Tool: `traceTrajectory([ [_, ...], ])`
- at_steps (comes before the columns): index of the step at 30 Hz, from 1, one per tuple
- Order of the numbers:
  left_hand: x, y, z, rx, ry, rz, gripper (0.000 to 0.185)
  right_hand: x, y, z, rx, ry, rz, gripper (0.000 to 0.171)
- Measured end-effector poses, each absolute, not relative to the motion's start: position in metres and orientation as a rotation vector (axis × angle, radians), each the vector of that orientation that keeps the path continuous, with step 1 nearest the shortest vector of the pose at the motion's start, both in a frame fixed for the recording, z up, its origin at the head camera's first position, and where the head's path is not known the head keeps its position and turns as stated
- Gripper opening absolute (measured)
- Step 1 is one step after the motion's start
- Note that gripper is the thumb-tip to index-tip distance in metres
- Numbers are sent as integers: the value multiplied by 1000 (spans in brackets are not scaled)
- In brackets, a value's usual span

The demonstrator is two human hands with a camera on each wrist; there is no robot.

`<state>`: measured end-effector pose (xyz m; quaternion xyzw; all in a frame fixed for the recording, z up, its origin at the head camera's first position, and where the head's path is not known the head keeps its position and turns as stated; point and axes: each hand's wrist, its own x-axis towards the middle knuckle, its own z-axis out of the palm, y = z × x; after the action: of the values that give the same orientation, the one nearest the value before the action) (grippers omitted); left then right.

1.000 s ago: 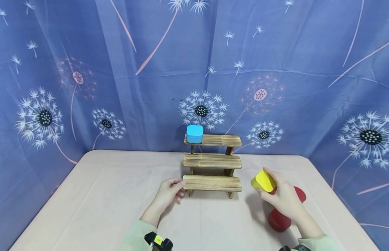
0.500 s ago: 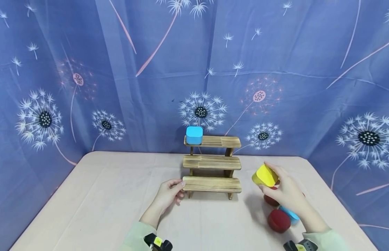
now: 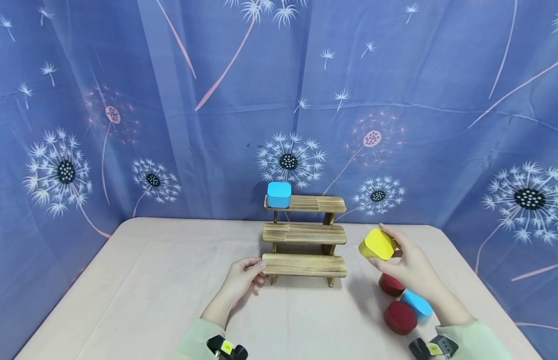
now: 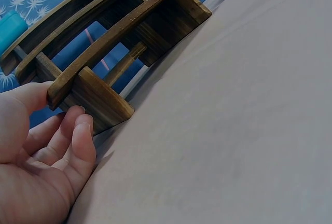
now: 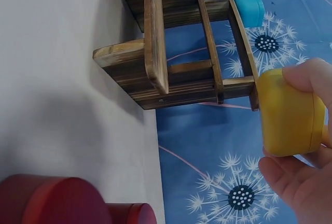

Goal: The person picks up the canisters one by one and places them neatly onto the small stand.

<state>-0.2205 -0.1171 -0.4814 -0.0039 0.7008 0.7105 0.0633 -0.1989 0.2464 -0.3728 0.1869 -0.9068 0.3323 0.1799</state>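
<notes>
A three-tier wooden display stand (image 3: 304, 264) rests on the table. My left hand (image 3: 238, 279) grips the left end of its lowest tier; in the left wrist view the thumb lies at the board's end (image 4: 57, 93) and the fingers curl beneath. Off the stand's right side, above the table, my right hand (image 3: 414, 267) holds a yellow rounded block (image 3: 379, 244) between thumb and fingers. The right wrist view shows that yellow block (image 5: 288, 112) pinched at its sides. On the top tier's left end sits a light blue rounded block (image 3: 279, 195).
Beneath my right forearm, two dark red rounded blocks (image 3: 401, 317) and another blue block (image 3: 417, 305) lie close together on the pale tabletop (image 3: 170, 280). A blue curtain (image 3: 215, 150) printed with dandelions hangs behind and along the sides.
My right hand has lifted the yellow block up and away from the red blocks, uncovering the lower blue block. The left hand stays at the stand.
</notes>
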Motion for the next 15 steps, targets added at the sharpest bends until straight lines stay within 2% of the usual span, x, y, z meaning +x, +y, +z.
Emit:
traceTrajectory([
  [15,-222,-118,-483,-1,2127,2144,37,-209,238,-361,525,-2558,966,72],
])
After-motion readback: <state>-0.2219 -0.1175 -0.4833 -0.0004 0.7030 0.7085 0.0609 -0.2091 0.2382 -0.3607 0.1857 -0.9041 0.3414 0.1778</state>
